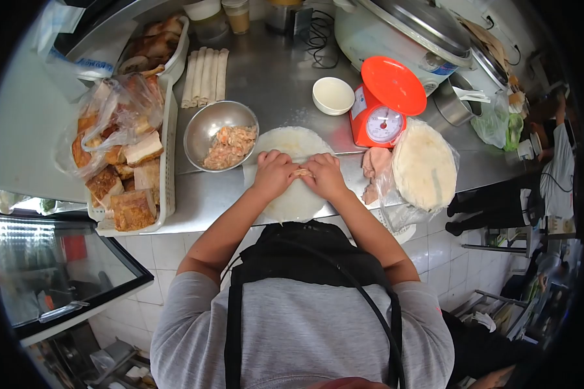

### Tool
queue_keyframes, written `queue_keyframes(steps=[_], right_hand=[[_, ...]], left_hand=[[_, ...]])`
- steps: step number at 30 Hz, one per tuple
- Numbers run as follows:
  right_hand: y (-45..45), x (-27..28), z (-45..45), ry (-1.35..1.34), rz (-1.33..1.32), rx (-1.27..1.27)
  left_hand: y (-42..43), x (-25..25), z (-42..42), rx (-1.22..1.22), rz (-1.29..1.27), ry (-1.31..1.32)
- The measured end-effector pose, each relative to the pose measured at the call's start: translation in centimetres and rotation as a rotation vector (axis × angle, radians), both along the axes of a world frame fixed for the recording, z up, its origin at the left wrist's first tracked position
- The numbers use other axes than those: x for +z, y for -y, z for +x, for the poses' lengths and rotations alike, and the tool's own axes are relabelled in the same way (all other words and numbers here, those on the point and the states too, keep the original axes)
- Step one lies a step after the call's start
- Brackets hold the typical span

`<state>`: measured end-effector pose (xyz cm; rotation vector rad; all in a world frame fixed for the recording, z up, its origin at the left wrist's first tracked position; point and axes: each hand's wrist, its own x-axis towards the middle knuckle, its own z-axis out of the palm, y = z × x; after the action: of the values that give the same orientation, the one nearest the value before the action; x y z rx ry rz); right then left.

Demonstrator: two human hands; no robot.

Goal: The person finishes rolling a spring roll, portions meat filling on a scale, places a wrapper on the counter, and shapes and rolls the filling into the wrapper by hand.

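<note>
We have both hands at the middle of the wrapper [295, 200], which lies flat on the steel table [276, 87], its near edge close to the table's near edge. The left hand [274, 174] and the right hand [323, 175] face each other, fingers curled and held close together, with a strip of filling [302, 173] showing between them. We cannot tell whether the thumbs close beneath it or whether either hand pinches the wrapper, since the knuckles cover that part.

To shape this well, we should press evenly from both sides, so that the strip comes out as thick at its ends as in the middle. Light fingertips seem best: the sheet looks thin and could tear if we dragged it. We would also do well to keep filling off the far part, so the sheet can seal cleanly.

The rolls [206, 78] at far left are slim and even, a fair guide for thickness. More filling sits in the metal bowl [194, 129], just left of the wrapper; spare sheets [425, 164] lie to the right, near the scale [370, 126].
</note>
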<state>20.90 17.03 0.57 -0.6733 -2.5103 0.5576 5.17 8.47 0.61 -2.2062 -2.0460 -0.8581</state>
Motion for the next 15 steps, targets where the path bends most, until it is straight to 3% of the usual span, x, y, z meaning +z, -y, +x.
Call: queue_keyframes(steps=[5,11,15], right_hand=[[-0.3,1.2,1.0,-0.062,0.015,-0.038],[-1.3,-0.9,1.7,0.039,-0.011,0.0],[-0.9,1.5,2.4,-0.172,-0.048,-0.025]], left_hand=[[0.4,1.7,0.7,0.015,0.004,-0.046],[-0.5,-0.1,1.4,-0.024,-0.018,-0.089],[-0.4,1.6,2.0,-0.01,0.017,-0.049]])
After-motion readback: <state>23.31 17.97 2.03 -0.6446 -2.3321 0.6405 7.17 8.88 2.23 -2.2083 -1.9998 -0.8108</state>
